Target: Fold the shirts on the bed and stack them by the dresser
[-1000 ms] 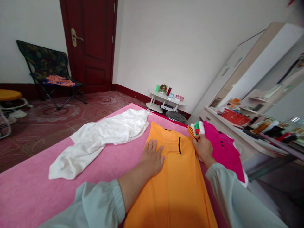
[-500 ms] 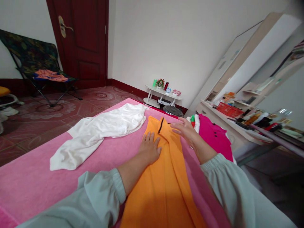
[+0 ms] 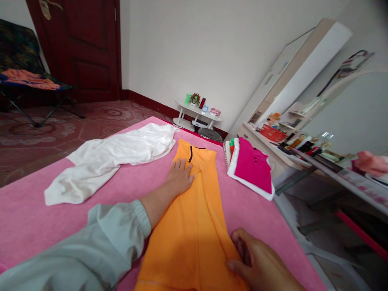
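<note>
A long folded orange top (image 3: 197, 226) with a dark zip at its neck lies lengthwise before me on the pink bedspread. My left hand (image 3: 179, 178) rests flat on its left side just below the neck, fingers stretched out. At the lower right edge of the top is my right hand (image 3: 257, 258), its fingers curled and its thumb on the fabric; the fingertips are partly hidden. A crumpled white garment (image 3: 121, 153) is spread out to the left.
Folded clothes with a magenta shirt (image 3: 253, 165) on top are stacked at the right edge of the pink bedspread (image 3: 145, 186). A dressing table (image 3: 291, 155) with a red basket (image 3: 273, 132) stands beyond. A small white shelf (image 3: 197, 110) is by the wall, a folding chair (image 3: 36, 81) far left.
My right hand has come down from beside the neck of the orange top to its lower right edge. The left hand stays on the fabric. The view has turned somewhat to the right.
</note>
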